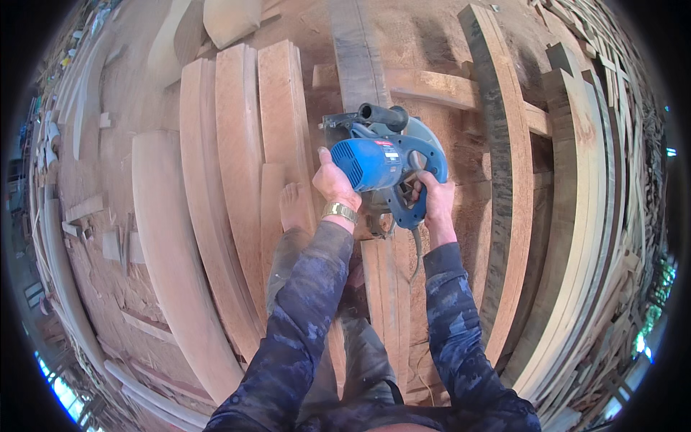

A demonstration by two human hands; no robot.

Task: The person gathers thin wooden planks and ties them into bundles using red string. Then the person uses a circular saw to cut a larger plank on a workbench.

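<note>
While in right hand point(438, 199), blue saw point(377, 163).

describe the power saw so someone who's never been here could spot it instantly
Find the grey beam running down from the picture's top middle. Over it is the power saw, its handle in the right hand, the left hand against its motor. Its bright blue colour sets it apart from the brown timber around.

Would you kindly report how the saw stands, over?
Left hand against blue circular saw. Right hand gripping its rear handle. Saw over long plank. Bare foot nearby, left.
</note>
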